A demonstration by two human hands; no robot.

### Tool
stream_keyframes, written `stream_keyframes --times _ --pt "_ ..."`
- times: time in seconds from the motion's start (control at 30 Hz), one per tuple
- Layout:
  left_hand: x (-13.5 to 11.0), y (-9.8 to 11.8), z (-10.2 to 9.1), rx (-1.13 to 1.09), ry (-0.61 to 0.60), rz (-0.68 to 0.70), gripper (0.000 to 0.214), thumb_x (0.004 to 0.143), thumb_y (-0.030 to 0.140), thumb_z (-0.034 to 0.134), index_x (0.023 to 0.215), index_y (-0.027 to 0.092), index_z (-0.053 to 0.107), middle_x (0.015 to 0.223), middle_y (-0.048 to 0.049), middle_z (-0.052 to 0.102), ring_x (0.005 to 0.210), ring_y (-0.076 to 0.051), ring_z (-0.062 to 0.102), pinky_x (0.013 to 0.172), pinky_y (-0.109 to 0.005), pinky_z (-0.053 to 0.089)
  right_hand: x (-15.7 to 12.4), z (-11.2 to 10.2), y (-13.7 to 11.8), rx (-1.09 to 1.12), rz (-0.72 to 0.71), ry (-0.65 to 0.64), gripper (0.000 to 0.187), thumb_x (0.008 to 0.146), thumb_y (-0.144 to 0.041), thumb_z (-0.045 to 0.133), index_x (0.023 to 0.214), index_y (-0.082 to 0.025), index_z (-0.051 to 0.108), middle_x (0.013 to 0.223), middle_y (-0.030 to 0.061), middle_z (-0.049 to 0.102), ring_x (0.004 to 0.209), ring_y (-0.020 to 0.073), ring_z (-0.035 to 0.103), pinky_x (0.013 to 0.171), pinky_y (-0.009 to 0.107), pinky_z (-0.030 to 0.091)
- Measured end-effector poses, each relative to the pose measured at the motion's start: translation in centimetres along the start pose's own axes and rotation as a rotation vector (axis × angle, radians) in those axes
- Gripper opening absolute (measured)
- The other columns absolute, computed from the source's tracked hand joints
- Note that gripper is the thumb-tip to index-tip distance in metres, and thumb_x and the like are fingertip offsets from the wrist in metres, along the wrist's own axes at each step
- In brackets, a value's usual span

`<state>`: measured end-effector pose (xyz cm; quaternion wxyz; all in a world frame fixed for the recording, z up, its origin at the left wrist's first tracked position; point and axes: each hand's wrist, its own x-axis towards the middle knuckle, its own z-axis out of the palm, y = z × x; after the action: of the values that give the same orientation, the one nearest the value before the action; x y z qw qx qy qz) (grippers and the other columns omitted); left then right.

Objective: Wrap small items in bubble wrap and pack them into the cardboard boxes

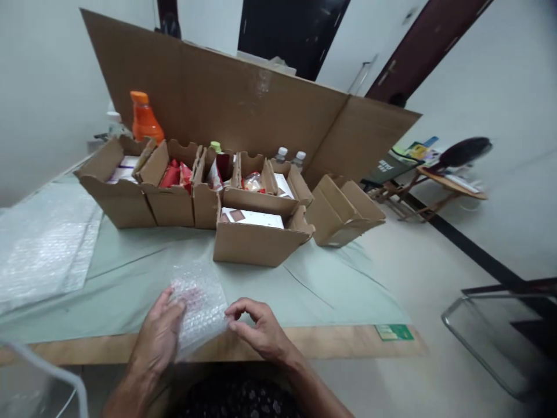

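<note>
A sheet of clear bubble wrap (202,310) lies between my hands near the table's front edge, with something reddish showing faintly through it. My left hand (159,331) grips its left side, thumb on top. At the right edge of the wrap, my right hand (256,328) pinches it between thumb and forefinger. Just beyond stands an open cardboard box (246,247) holding a white box (256,217). What exactly is under the plastic I cannot make out.
Several cardboard bins (169,206) with packets and cartons stand in a row behind. More bubble wrap (47,244) lies at left. An orange bottle (145,119) stands before a tall cardboard panel (226,87). Another cardboard bin (343,209) sits near the table's right side.
</note>
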<state>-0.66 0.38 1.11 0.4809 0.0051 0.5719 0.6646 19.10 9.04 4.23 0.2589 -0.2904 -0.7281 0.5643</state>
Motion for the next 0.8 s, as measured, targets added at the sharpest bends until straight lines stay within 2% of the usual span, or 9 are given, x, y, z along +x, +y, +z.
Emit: stream_keyframes --times 0.07,0.13,0.23,0.33,0.53,0.63,0.7,0.77,0.8 --pt "0.3 0.1 0.8 0.120 -0.018 0.065 0.078 0.068 0.029 0.078 0.140 0.018 0.049 0.092 -0.0024 0.073 0.080 -0.016 0.071 0.074 -0.025 0.056 -0.3 -0.1 0.7 0.022 0.041 0.068 0.010 0.084 -0.028 0.067 0.089 -0.021 0.073 0.083 0.0021 0.073 0.077 0.0160 0.065 0.075 0.028 0.053" --pt "0.6 0.2 0.7 0.210 0.012 0.146 0.083 0.068 0.032 0.078 0.143 0.016 0.047 0.099 -0.0048 0.073 0.082 -0.016 0.070 0.077 -0.027 0.055 -0.3 0.0 1.4 0.042 0.075 0.119 0.010 0.083 -0.028 0.066 0.086 -0.020 0.072 0.080 0.0014 0.071 0.074 0.0150 0.062 0.072 0.027 0.052" --pt "0.8 0.4 -0.6 0.301 0.041 0.278 0.083 0.072 0.035 0.077 0.146 0.017 0.045 0.118 -0.0115 0.068 0.099 -0.019 0.070 0.087 -0.032 0.054 0.3 0.4 2.2 0.057 0.110 0.136 0.012 0.084 -0.031 0.066 0.086 -0.020 0.070 0.080 0.0014 0.069 0.072 0.0151 0.061 0.070 0.027 0.051" --pt "0.2 0.3 -1.9 0.328 0.061 0.340 0.081 0.076 0.038 0.075 0.148 0.019 0.041 0.131 -0.0163 0.063 0.109 -0.024 0.068 0.090 -0.038 0.055 1.0 0.7 2.7 0.085 0.125 0.113 0.015 0.085 -0.036 0.068 0.087 -0.020 0.069 0.081 0.0021 0.070 0.073 0.0166 0.062 0.070 0.028 0.052" --pt "-0.4 0.4 -2.1 0.267 0.000 0.242 0.084 0.079 0.042 0.073 0.150 0.017 0.037 0.132 -0.0177 0.060 0.100 -0.020 0.069 0.077 -0.030 0.055 2.8 1.3 2.8 0.131 0.147 0.079 0.027 0.082 -0.046 0.075 0.085 -0.020 0.071 0.079 0.0033 0.069 0.069 0.0171 0.060 0.064 0.028 0.051" --pt "-0.7 0.6 -3.0 0.270 0.029 0.277 0.073 0.080 0.043 0.074 0.144 0.017 0.048 0.125 -0.0147 0.064 0.094 -0.018 0.067 0.071 -0.027 0.054 3.7 1.7 2.5 0.258 0.194 0.118 0.032 0.077 -0.050 0.081 0.083 -0.021 0.070 0.076 0.0028 0.068 0.067 0.0166 0.060 0.062 0.027 0.051" --pt "-1.3 0.9 -4.3 0.275 0.039 0.270 0.062 0.082 0.050 0.073 0.132 0.016 0.059 0.111 -0.0117 0.069 0.089 -0.019 0.068 0.066 -0.027 0.053 4.1 2.1 2.1 0.329 0.196 0.173 0.031 0.076 -0.050 0.082 0.083 -0.022 0.070 0.078 0.0027 0.069 0.070 0.0168 0.062 0.065 0.027 0.052" --pt "-2.0 1.3 -5.8 0.254 -0.030 0.149 0.060 0.083 0.062 0.068 0.118 0.013 0.067 0.092 -0.0107 0.072 0.080 -0.021 0.069 0.060 -0.027 0.053 4.4 2.7 1.3 0.373 0.151 0.171 0.026 0.078 -0.047 0.082 0.083 -0.024 0.071 0.082 0.0029 0.071 0.074 0.0172 0.065 0.068 0.028 0.054" --pt "-2.3 1.6 -6.4 0.212 -0.098 0.042 0.065 0.083 0.070 0.064 0.111 0.012 0.070 0.085 -0.0117 0.073 0.076 -0.022 0.070 0.057 -0.028 0.053 4.5 3.0 0.8 0.389 0.114 0.119 0.023 0.081 -0.045 0.081 0.084 -0.025 0.071 0.084 0.0027 0.072 0.077 0.0174 0.066 0.070 0.028 0.054"
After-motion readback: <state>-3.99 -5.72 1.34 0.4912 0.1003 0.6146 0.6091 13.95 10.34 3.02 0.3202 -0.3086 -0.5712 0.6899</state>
